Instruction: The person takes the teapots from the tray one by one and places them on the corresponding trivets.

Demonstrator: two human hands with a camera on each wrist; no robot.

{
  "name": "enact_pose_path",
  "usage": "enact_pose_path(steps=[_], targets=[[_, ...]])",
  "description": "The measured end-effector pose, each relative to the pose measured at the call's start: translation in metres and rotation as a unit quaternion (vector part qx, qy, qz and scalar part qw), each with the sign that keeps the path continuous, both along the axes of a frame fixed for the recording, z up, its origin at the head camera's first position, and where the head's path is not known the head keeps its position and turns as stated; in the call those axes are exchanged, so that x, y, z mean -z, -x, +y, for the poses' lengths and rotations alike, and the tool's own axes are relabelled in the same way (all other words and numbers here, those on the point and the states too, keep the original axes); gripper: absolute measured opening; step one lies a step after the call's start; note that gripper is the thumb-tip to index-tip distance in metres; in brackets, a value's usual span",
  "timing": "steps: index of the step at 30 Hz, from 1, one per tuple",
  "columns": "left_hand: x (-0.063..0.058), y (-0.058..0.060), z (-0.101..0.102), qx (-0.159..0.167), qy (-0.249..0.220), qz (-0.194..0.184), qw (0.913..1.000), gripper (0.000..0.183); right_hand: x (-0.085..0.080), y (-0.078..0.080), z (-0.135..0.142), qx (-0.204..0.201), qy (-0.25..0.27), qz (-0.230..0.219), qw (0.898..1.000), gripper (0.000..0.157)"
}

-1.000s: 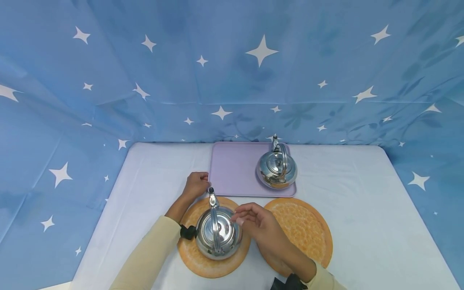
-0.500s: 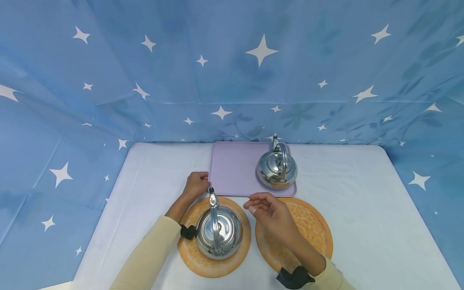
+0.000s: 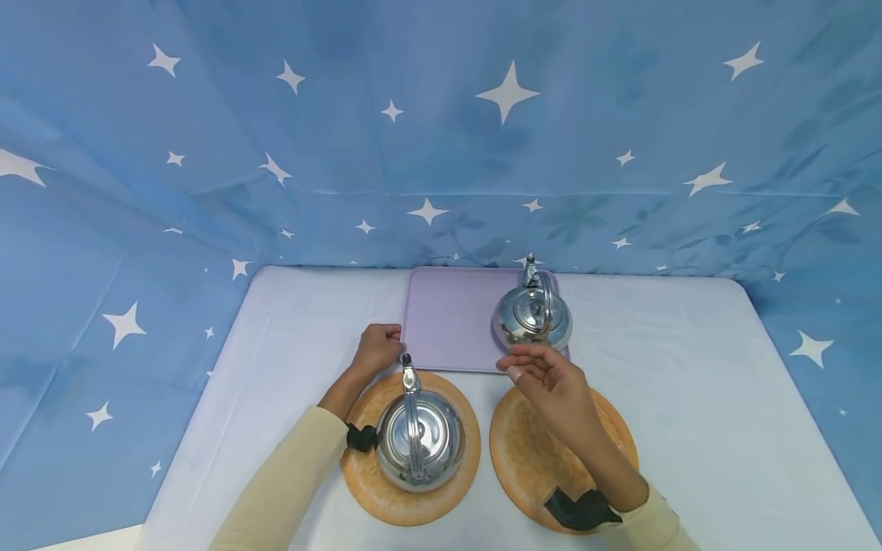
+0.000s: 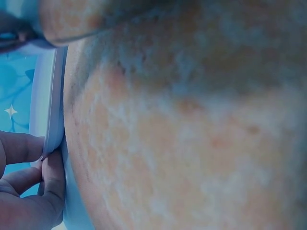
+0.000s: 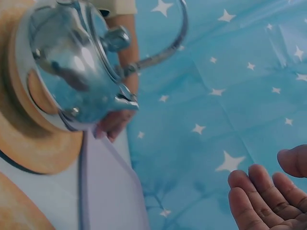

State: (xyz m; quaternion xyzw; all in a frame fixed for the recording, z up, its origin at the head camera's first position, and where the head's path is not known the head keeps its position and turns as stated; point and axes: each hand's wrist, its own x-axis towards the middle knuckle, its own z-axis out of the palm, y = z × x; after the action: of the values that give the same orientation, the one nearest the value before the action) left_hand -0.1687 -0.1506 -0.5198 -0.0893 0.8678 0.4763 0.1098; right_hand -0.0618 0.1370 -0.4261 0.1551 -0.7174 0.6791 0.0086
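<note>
Tray (image 3: 448,317): mid-frame in the head view, light purple, flat on the white surface (image 3: 689,383), top edge by the blue star curtain (image 3: 441,153). Upper kettle (image 3: 532,315) sits upright on the tray's right end, spout toward the top of the frame, handle standing.

Left hand (image 3: 379,348): at the tray's left edge, close to its lower-left corner. Nearly closed, thumb and fingers pinching the tray rim; left wrist view shows the pinch at lower left.

Right hand (image 3: 551,383): right of centre, just below the upper kettle in the frame. Half open, fingers bent, thumb apart from them, holding nothing. Fingertips overlap the tray's lower edge and the kettle's base in the head view; can't tell if they touch. Right wrist view has the fingers at lower right, loosely bent.

Lower kettle (image 3: 422,440): bottom centre, upright on the left mat (image 3: 361,471), round and orange. Spout also toward the top of the frame, tip just beside the left hand; gap unclear. Handle up, lid on.

Right mat (image 3: 524,451): same type, bottom right of centre, partly under the right forearm.

Both sleeves cream; black band at each wrist.
</note>
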Motion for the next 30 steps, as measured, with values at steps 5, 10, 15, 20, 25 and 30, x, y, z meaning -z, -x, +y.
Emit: enact_pose_path(steps=[5,10,15,20,25,30], targets=[[0.001,0.001,0.001,-0.004,0.0,-0.007,1.0,0.043,-0.008,0.006,0.011,0.027,0.002,0.015,1.0,0.028],[-0.001,0.0,0.002,-0.002,0.004,-0.009,1.0,0.043,-0.015,0.012,0.024,0.059,0.005,0.017,0.998,0.029],[-0.002,0.001,0.002,-0.002,0.004,-0.007,1.0,0.044,-0.017,0.017,0.034,0.072,0.011,0.033,0.997,0.029],[-0.002,0.001,0.002,0.003,-0.001,-0.004,1.0,0.044,-0.017,0.02,0.04,0.073,0.013,0.045,0.996,0.03],[-0.001,0.001,0.001,0.007,0.003,-0.001,1.0,0.043,-0.017,0.021,0.043,0.098,-0.025,0.045,0.994,0.029],[0.0,0.001,-0.001,0.005,0.004,-0.001,1.0,0.044,-0.018,0.023,0.045,0.117,-0.032,0.032,0.992,0.03]])
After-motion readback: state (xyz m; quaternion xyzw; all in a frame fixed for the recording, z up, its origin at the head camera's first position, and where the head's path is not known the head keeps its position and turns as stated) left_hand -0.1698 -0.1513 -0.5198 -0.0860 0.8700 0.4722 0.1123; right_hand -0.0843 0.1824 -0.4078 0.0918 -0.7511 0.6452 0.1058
